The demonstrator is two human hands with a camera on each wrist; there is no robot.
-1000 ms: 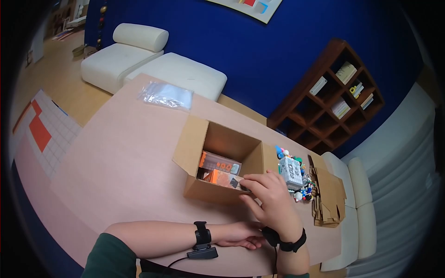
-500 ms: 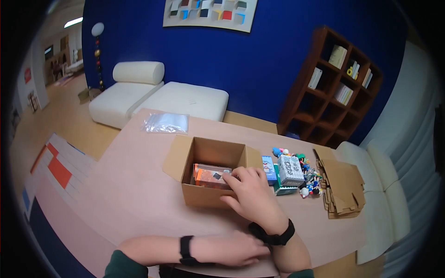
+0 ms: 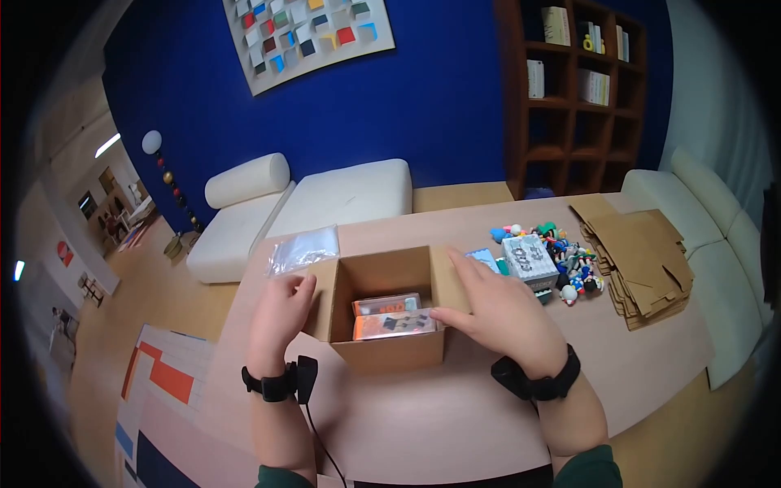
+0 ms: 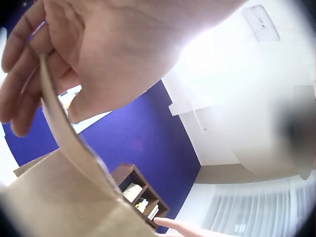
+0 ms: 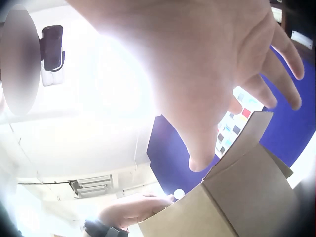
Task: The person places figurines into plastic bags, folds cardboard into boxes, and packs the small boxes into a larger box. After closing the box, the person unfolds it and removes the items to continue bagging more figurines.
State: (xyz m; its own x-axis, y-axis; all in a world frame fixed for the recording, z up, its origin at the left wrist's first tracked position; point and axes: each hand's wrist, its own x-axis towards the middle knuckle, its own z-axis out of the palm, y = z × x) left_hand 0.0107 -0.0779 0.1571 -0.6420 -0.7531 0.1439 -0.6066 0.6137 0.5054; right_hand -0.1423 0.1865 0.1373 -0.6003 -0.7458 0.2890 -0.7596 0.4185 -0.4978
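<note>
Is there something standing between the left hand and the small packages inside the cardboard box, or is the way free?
Yes, the left flap of the cardboard box stands between the left hand and the small packages; from above, the box is open.

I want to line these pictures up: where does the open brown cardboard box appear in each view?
Head: the open brown cardboard box stands just below the middle.
Left wrist: the box shows at lower left, cut off by the frame.
Right wrist: the box is low, right of centre, also cut off.
Shared landmark: the deep blue wall.
</note>
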